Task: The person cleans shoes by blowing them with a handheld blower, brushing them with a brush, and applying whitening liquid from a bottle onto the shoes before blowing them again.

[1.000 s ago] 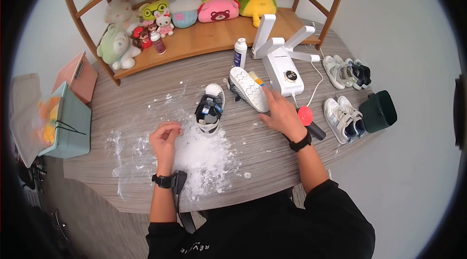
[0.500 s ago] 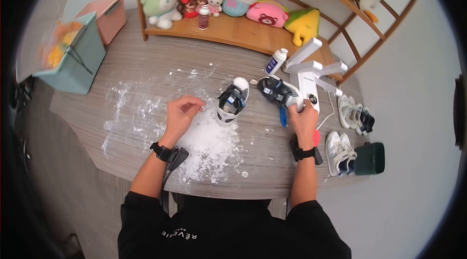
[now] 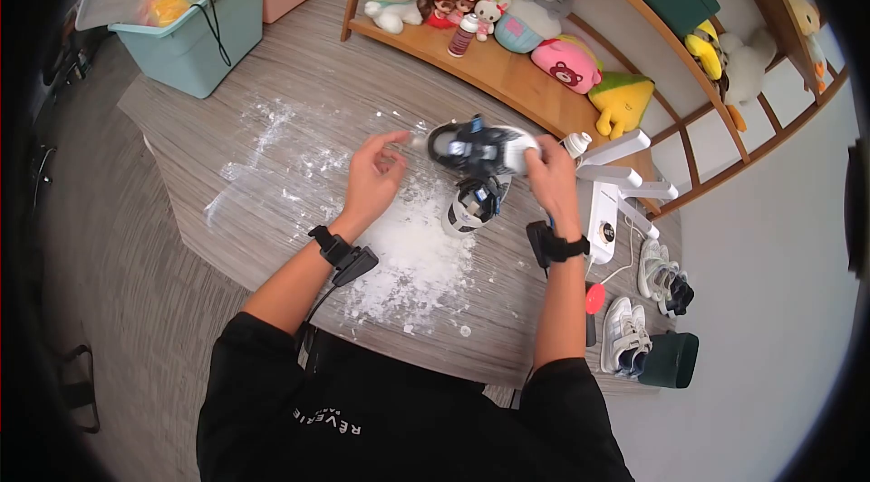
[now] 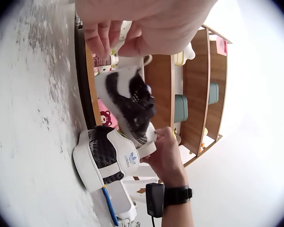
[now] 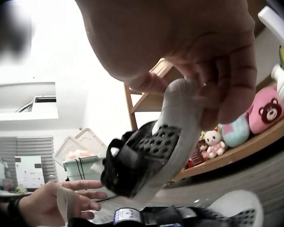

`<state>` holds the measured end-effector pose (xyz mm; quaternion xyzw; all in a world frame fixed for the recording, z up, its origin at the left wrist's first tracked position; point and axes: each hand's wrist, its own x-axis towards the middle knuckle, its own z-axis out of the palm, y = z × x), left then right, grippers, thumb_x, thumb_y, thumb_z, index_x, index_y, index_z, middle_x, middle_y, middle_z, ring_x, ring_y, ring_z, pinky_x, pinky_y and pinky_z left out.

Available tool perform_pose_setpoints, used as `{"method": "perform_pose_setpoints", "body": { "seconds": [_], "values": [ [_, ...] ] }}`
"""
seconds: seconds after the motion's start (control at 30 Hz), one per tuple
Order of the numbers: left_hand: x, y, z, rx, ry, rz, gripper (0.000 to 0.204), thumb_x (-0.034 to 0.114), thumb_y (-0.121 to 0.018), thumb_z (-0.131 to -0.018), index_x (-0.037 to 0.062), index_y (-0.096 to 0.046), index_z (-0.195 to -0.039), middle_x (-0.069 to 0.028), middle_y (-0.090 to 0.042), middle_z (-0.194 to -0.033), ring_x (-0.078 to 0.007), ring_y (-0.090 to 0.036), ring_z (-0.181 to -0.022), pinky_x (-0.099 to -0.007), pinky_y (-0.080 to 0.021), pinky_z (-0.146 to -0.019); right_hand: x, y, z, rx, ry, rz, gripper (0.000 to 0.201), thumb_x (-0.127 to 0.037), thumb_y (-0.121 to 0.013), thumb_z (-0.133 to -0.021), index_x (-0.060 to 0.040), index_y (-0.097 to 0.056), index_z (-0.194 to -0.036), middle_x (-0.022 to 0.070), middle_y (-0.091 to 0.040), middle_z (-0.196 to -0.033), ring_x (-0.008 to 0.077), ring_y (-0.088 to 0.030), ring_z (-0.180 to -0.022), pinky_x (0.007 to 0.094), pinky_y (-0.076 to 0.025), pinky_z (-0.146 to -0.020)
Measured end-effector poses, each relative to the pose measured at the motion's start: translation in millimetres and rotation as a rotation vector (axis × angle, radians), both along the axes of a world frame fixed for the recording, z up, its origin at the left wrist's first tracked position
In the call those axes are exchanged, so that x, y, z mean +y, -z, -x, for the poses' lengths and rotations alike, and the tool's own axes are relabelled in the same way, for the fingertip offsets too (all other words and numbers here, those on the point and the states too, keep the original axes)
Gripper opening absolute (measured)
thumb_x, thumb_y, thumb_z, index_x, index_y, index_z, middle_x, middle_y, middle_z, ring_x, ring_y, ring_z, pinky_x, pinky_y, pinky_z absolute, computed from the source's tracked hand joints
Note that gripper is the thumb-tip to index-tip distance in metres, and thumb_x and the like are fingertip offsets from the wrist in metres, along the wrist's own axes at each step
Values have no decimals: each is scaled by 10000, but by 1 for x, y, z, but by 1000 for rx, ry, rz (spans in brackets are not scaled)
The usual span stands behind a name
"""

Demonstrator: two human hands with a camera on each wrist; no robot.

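My right hand (image 3: 555, 176) pinches the white toe of a black and white shoe (image 3: 480, 149), held up off the table with its heel pointing left. In the right wrist view thumb and fingers grip that toe (image 5: 180, 97). Below it a second, matching shoe (image 3: 469, 207) stands on the table. My left hand (image 3: 374, 176) hovers beside the raised shoe's heel, fingers loosely bent, holding nothing. In the left wrist view the standing shoe (image 4: 109, 161) has a blue-handled tool (image 4: 110, 206) beyond it.
White powder (image 3: 412, 255) covers the table's middle. At right are a white device (image 3: 603, 224), a white bottle (image 3: 576, 144), a red-headed tool (image 3: 594, 298), more shoes (image 3: 625, 337) and a dark green bin (image 3: 671, 360). Behind stands a shelf of plush toys (image 3: 494, 67); bins (image 3: 195, 47) sit back left.
My right hand has turned the shoe sole down, then lifted it leftward over the other shoe. My left hand has opened somewhat near the heel. The head view has shifted.
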<state>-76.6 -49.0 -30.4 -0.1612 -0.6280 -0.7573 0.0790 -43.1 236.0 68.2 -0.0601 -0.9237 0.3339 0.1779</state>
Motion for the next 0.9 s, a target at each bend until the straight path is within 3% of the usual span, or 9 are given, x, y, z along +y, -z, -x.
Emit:
{"method": "perform_pose_setpoints", "body": {
  "seconds": [0.07,0.13,0.3,0.43,0.5,0.53,0.6,0.73,0.9],
  "values": [
    [-1,1,1,-18,-40,68,428,-100,-622,-846,10,-667,-1258,-104,-655,-1228,-125,-649,-887,-262,-541,-763,-8,12,14,-79,-86,19,397,-281,-611,-884,22,-696,-1128,228,-688,-761,381,-692,-710,454,-527,-686],
    [-1,3,3,-32,-76,134,420,-80,-651,-852,21,-677,-1258,-89,-684,-1186,-112,-630,-890,-265,-542,-771,-20,17,20,-4,-70,-204,393,-242,-634,-899,5,-689,-1200,213,-710,-794,353,-712,-728,444,-545,-690],
    [-7,11,9,-120,117,411,369,-35,-690,-832,29,-714,-1195,-78,-694,-1129,-113,-617,-872,-275,-534,-776,-28,2,-2,171,14,-53,349,-148,-682,-918,-12,-688,-1239,177,-743,-849,269,-736,-770,404,-566,-685],
    [1,12,2,-60,145,394,460,-11,-698,-839,62,-671,-1292,-86,-671,-1194,-143,-624,-926,-298,-540,-796,-23,-10,-42,148,74,-64,330,-153,-701,-928,4,-696,-1218,172,-747,-878,244,-729,-783,354,-576,-684],
    [1,-10,-10,13,99,383,584,11,-709,-860,119,-581,-1419,-104,-577,-1376,-197,-602,-1100,-323,-540,-861,-17,-5,-64,114,74,2,320,-149,-701,-928,2,-702,-1210,175,-747,-909,250,-728,-794,346,-567,-669],
    [3,-11,-10,13,114,381,584,11,-709,-860,119,-581,-1419,-104,-577,-1376,-197,-602,-1100,-323,-540,-861,-11,-1,-74,79,101,17,320,-154,-708,-923,3,-703,-1202,189,-744,-929,262,-727,-805,361,-557,-672],
    [2,-10,-11,62,202,404,677,34,-724,-875,170,-495,-1498,-98,-438,-1529,-243,-528,-1267,-351,-519,-945,4,14,-90,52,131,-26,320,-158,-712,-921,4,-703,-1198,191,-742,-932,264,-726,-811,368,-554,-678],
    [0,-15,-14,61,294,478,640,38,-731,-879,170,-519,-1468,-102,-384,-1575,-258,-496,-1319,-380,-491,-1006,31,43,-111,13,181,-196,323,-155,-724,-902,18,-691,-1173,208,-730,-972,345,-710,-858,425,-554,-728],
    [1,-9,-10,147,188,504,458,49,-740,-862,138,-597,-1288,-111,-437,-1505,-251,-504,-1307,-377,-490,-965,40,49,-134,-23,281,-400,340,-142,-742,-871,31,-646,-1147,228,-684,-1020,428,-676,-913,483,-551,-791]
  ]
}}
